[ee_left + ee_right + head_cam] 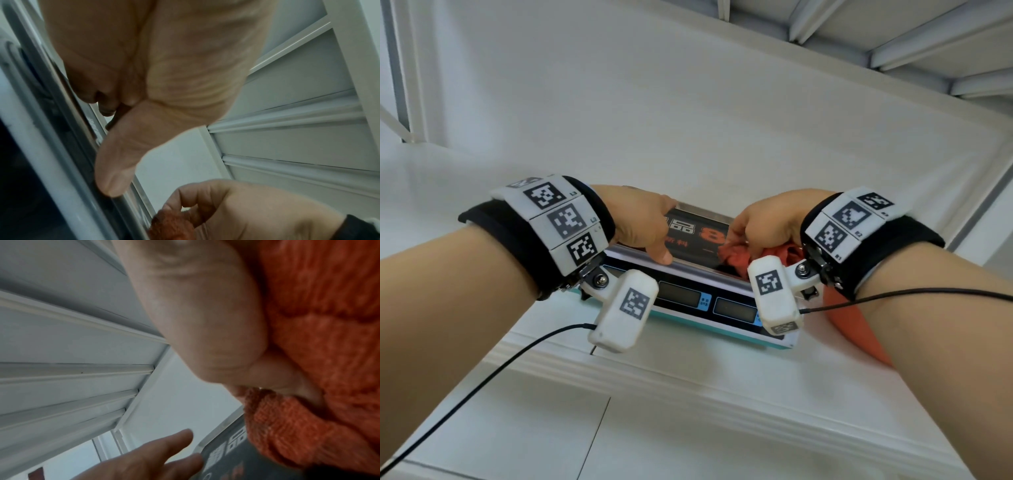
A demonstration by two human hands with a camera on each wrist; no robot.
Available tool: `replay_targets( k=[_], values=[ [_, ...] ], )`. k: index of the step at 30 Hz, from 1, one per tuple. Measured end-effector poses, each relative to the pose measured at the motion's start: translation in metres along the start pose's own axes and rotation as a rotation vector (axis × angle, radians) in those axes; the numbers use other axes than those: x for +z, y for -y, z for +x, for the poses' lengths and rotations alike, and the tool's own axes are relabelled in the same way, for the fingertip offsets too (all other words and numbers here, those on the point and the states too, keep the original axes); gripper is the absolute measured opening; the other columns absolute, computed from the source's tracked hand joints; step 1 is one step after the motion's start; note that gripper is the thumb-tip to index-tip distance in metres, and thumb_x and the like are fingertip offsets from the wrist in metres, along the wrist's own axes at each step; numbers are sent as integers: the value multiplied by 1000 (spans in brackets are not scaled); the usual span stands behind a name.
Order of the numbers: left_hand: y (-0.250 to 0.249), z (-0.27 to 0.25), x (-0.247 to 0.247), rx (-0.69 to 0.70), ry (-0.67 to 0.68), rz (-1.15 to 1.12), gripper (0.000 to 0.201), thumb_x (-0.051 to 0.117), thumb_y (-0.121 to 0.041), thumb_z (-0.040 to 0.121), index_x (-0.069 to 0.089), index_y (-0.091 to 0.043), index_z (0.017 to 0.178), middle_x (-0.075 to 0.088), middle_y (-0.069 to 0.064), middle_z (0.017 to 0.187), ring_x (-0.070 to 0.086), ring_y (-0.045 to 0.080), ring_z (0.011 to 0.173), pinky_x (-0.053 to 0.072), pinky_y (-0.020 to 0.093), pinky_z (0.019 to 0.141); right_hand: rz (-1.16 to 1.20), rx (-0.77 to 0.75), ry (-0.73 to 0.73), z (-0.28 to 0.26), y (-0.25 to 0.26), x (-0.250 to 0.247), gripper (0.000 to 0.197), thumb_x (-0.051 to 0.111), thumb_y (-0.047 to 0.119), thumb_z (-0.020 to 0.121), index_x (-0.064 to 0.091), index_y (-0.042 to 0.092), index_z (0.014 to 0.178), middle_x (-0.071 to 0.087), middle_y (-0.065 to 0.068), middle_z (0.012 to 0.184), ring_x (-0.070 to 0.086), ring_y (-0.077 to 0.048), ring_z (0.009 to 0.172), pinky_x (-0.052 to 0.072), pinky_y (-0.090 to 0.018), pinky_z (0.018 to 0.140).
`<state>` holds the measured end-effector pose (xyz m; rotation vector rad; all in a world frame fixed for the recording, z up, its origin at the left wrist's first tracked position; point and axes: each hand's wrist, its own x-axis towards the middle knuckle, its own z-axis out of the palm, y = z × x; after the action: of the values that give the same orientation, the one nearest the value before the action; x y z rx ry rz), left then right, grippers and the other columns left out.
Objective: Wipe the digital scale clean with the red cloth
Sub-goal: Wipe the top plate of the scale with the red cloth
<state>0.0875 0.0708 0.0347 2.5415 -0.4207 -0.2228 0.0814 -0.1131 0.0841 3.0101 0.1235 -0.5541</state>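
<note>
The digital scale (pixel 681 297) stands on a white surface; it has a teal base, dark display windows and a steel platter (pixel 697 213) bearing a dark printed sheet. My left hand (pixel 642 222) rests on the platter's left part, thumb (pixel 115 165) pressed on its front rim, fingers (pixel 164 452) straight toward the far edge. My right hand (pixel 767 219) grips the bunched red cloth (pixel 736 256) on the platter's right part. The cloth (pixel 318 321) fills the palm, and its tail (pixel 854 329) hangs below the right wrist. The scale's right end is hidden.
The white surface (pixel 688 120) stretches far behind the scale. Its moulded front edge (pixel 654 377) runs just below the scale. White frame rails (pixel 893 51) cross the upper right. Black cables (pixel 482 377) trail from the wrist cameras.
</note>
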Motion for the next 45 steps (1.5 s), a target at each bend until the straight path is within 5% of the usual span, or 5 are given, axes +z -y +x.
replay_targets(
  k=[15,21,27,34,45],
  values=[
    [4,-5,-4,-6,41,-139,69,79,-2,71,50,-21,130,68,3,114,58,27,113,38,49,106,238,94,-14,-8,4,-5,27,51,-7,93,61,2,116,70,-12,90,60,-19,63,45,-23,47],
    [1,-8,-4,-11,54,-166,66,79,-1,70,53,-22,126,69,3,113,59,26,111,39,48,105,283,20,-30,0,19,8,18,58,3,92,64,9,108,65,-16,106,62,-30,97,49,-46,97],
    [-2,-13,-5,-46,3,-129,95,86,-21,50,45,-22,135,63,3,126,56,27,116,39,48,105,580,-61,-33,5,30,1,31,51,-8,92,62,18,105,63,-11,91,61,-26,74,53,-34,63],
    [-1,-20,-12,-73,-69,-117,85,77,-9,75,32,-14,147,53,9,135,48,31,124,36,49,109,498,105,-214,17,-3,-4,26,54,1,92,66,8,114,71,-13,103,68,-26,81,57,-39,79],
    [-3,-11,-7,-73,-74,-141,82,74,-4,78,32,-16,148,53,8,136,48,30,124,37,47,109,684,70,-117,22,0,-2,36,42,-11,94,60,19,90,62,-12,83,51,-19,61,40,-27,53]
  ],
)
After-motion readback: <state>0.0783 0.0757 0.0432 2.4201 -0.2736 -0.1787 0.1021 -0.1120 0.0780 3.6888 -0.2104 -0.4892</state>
